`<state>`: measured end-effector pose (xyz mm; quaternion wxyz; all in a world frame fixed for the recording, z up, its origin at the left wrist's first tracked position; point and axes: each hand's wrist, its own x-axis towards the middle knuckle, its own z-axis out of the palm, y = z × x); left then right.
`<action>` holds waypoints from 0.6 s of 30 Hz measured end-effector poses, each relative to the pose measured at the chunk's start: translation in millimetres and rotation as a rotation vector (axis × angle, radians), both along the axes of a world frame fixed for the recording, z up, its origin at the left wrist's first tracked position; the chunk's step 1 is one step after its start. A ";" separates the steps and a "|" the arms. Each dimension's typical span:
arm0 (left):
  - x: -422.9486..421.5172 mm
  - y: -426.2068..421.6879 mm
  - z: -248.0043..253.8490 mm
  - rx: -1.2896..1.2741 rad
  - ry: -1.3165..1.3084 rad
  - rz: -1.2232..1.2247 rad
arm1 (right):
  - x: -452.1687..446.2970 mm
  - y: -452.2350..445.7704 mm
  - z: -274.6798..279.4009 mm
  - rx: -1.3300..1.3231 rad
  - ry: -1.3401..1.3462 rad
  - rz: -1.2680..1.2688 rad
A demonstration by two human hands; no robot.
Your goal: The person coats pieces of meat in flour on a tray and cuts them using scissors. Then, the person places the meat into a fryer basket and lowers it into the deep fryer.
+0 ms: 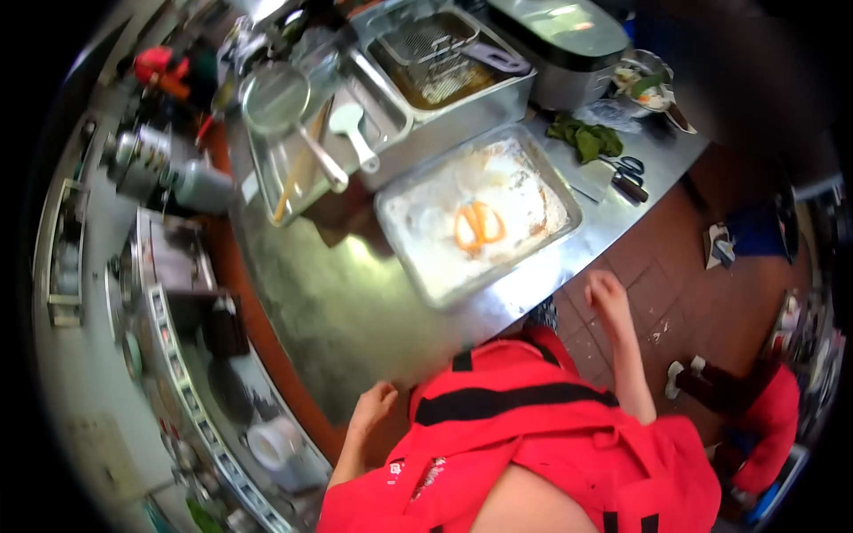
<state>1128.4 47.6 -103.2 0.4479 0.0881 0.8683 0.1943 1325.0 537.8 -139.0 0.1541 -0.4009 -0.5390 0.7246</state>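
My left hand (376,404) hangs beside the left front edge of the steel table (338,311), fingers curled in and nothing visible in them. Off the table's right front side is my right hand (608,295), loosely closed above the tiled floor, with nothing seen in it. Between and beyond my hands lies a shallow metal tray (426,266) coated with white powder. A pair of orange-handled scissors (478,226) rests in this tray, its blades not clearly visible. Neither hand touches the tray.
Behind stand a fryer (498,98) with a basket and a lidded appliance (564,44). A strainer (277,98) and white spatula (351,124) lie over a left tray. Leafy greens (586,138), dark-handled scissors (629,166) and a knife (631,188) lie right. Another person (773,417) bends at lower right.
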 end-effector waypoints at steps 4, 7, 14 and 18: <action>89.8 41.6 -42.9 0.318 -0.150 0.616 | -111.4 100.5 31.4 0.147 0.014 0.255; 163.6 99.7 -64.4 0.671 -0.422 1.027 | -168.2 124.2 53.8 0.288 0.042 0.621; 182.6 135.2 7.1 0.264 -0.027 0.981 | -220.6 63.9 25.6 0.933 0.363 1.158; 111.5 169.8 29.5 0.253 0.362 0.912 | -252.4 25.5 16.3 1.247 0.414 1.182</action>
